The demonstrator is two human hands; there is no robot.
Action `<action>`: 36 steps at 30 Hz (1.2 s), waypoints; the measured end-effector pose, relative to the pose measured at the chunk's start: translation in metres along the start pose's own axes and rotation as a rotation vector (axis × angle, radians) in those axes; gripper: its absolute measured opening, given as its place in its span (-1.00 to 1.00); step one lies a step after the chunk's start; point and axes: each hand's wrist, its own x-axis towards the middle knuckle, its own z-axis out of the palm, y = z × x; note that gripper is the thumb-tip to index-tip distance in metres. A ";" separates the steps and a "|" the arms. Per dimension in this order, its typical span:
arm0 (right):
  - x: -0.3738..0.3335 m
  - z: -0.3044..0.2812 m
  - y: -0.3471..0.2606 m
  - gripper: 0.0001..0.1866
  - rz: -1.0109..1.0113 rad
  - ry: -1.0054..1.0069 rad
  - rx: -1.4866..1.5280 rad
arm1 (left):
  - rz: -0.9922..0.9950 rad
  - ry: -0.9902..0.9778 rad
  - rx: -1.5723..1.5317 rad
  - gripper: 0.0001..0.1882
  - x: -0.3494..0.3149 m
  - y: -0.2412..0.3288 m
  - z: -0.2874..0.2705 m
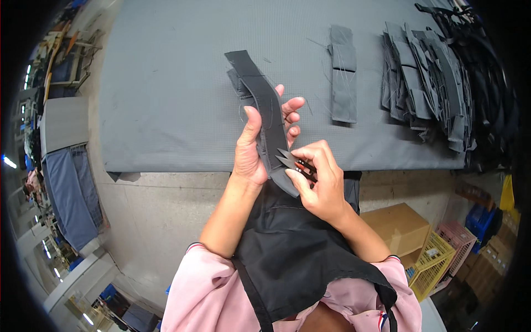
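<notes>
A dark grey fabric strip [269,105], sewn and folded in layers, lies slantwise across my left hand [254,138]. The thumb presses on its left edge and the fingers come round behind it to the right. In my right hand [321,180] is a pair of small black thread snips [296,164], pinched between thumb and fingers. Their pointed blades are apart and lie over the lower part of the strip. A loose thread loops beside the strip near my left thumb.
The table has a grey cloth cover [171,110]. One grey strip [343,77] with loose threads lies right of my hands. Farther right is a stack of similar strips [426,83], beside black straps [456,33]. A cardboard box [398,227] and yellow crate [432,263] stand below the table's right side.
</notes>
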 end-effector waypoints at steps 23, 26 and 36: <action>-0.003 0.007 0.000 -0.75 -0.382 0.113 -0.150 | -0.046 -0.026 -0.214 -0.39 0.000 -0.003 0.013; 0.000 0.002 -0.001 -0.76 -0.291 0.004 -0.161 | -0.028 -0.003 -0.193 -0.36 -0.002 -0.001 0.018; 0.021 -0.004 -0.005 -0.70 -0.181 0.076 -0.113 | -0.020 -0.026 -0.091 -0.33 -0.004 -0.004 0.009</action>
